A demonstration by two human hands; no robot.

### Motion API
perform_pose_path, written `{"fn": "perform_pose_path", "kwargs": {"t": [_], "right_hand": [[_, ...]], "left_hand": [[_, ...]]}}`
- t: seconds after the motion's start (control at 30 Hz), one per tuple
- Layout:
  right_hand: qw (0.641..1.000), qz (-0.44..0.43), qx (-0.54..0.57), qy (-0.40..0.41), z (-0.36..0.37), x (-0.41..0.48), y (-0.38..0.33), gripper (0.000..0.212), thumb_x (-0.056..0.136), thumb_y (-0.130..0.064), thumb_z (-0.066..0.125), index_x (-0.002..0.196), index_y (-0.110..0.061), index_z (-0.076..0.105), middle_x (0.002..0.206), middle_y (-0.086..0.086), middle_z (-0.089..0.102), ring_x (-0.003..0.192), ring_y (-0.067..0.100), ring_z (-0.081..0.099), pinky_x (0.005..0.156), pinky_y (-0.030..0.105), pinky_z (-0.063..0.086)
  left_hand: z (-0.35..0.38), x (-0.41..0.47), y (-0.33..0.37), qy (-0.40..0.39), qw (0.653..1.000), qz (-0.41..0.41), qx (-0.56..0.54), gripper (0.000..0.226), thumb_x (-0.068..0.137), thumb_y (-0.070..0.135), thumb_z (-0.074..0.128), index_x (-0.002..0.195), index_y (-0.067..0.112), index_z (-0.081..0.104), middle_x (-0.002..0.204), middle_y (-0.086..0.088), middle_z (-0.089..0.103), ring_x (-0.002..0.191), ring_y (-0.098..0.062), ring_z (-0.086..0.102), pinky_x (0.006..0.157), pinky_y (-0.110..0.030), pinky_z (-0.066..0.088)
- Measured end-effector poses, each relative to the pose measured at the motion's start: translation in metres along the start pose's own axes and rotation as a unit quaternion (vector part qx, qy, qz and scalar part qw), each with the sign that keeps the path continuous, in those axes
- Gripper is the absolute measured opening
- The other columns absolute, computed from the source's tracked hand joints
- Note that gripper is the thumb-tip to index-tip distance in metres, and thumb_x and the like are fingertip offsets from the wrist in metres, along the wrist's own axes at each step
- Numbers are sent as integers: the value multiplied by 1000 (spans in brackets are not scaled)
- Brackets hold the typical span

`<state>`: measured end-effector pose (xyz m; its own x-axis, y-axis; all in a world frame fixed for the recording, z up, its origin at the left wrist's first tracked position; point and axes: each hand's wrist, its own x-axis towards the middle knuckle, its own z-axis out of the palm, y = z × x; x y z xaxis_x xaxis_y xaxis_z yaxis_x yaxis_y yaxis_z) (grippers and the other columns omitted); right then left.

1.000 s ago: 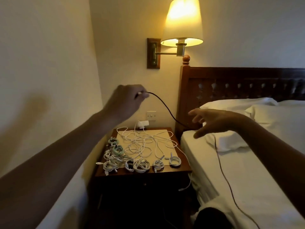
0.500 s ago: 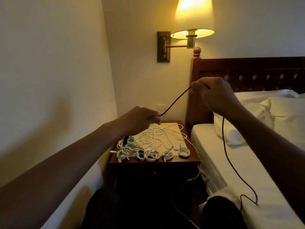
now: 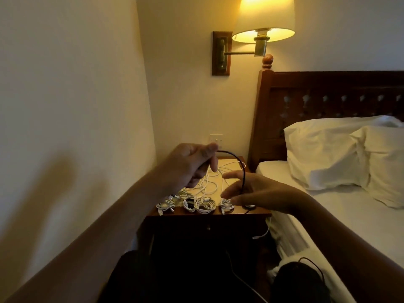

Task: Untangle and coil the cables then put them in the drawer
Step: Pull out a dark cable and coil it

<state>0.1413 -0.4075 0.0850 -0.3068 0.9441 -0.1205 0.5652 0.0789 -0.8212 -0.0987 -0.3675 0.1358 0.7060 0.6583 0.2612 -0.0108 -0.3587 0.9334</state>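
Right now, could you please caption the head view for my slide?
Left hand pinches a black cable looping to the right hand, above white cables on a nightstand.

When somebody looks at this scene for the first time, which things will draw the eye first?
The lit wall lamp glows at the top of the picture. In the centre, the left hand pinches a black cable that arcs down to the right hand, whose fingers are spread. Below them, white cables lie on the nightstand, some loose, some coiled along its front edge.
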Motion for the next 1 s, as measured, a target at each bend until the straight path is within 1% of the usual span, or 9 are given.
{"fn": "perform_pose_path", "kwargs": {"t": [0.1, 0.2, 0.3, 0.37, 0.53, 0.67, 0.8, 0.9, 1.0], "right_hand": [[989, -37, 138, 45, 16, 2, -17, 50, 96, -16, 67, 141, -28, 48, 105, 1, 76, 98, 15, 73, 88, 29, 56], [981, -46, 133, 135, 19, 7, -24, 27, 94, -33, 65, 114, -16, 68, 69, -1, 57, 57, 11, 50, 54, 22, 46], [959, -84, -41, 267, 8, 21, -11, 16, 92, -39, 70, 92, -23, 70, 60, 6, 55, 55, 13, 44, 53, 29, 39], [944, -95, -51, 313, 7, 33, -2, 11, 94, -37, 70, 90, -27, 69, 66, 11, 61, 58, 15, 48, 58, 34, 42], [928, -95, -88, 348, 10, 57, 33, 6, 97, -37, 67, 95, -31, 67, 72, -3, 66, 64, 13, 59, 60, 34, 50], [953, -27, -112, 279, 12, 62, 83, 9, 101, -40, 60, 100, -39, 69, 91, -11, 71, 85, 9, 67, 74, 35, 60], [971, -48, -114, 207, 57, 64, 101, 19, 107, -30, 48, 107, -36, 66, 101, -17, 68, 95, -2, 63, 76, 23, 53], [984, -58, -98, 134, 99, 64, 89, 23, 110, -30, 42, 113, -36, 64, 105, -18, 66, 92, -2, 64, 77, 22, 52], [991, -54, -102, 72, 120, 59, 60, 24, 110, -33, 39, 121, -29, 60, 101, -11, 68, 81, 5, 66, 70, 25, 53]], "left_hand": [[-3, 9, -38, 22, 997, -54, 52, 45, 104, 47, 46, 82, 13, 65, 55, 3, 35, 48, -14, 24, 45, -27, 22], [-17, 10, -73, 43, 984, -104, 138, 33, 103, 46, 50, 91, 18, 62, 59, 8, 48, 48, -7, 40, 48, -23, 34], [-23, -1, -100, -35, 970, -119, 210, 31, 106, 42, 47, 89, 22, 63, 66, 13, 55, 57, 2, 47, 58, -19, 41], [-19, -6, -114, -77, 954, -143, 251, 35, 108, 39, 45, 87, 23, 68, 62, 13, 58, 58, -1, 50, 60, -21, 42], [-12, -6, -130, -43, 922, -159, 351, 44, 108, 39, 44, 77, 22, 70, 69, 10, 58, 65, 1, 53, 63, -16, 35], [-19, -18, -121, 35, 992, -107, 62, 42, 102, 48, 47, 77, 17, 60, 55, 6, 47, 51, -10, 41, 54, -24, 35], [-17, -8, -107, 92, 975, -24, -199, 36, 101, 37, 50, 80, 10, 60, 51, 0, 41, 47, -14, 31, 48, -22, 32], [-12, 9, -105, 108, 955, 2, -276, 31, 101, 28, 45, 87, 7, 62, 55, -2, 47, 49, -14, 36, 50, -25, 31], [-14, 23, -122, 130, 959, -10, -251, 26, 106, 19, 44, 107, 3, 65, 79, -10, 69, 64, -17, 58, 59, -25, 49]]}}
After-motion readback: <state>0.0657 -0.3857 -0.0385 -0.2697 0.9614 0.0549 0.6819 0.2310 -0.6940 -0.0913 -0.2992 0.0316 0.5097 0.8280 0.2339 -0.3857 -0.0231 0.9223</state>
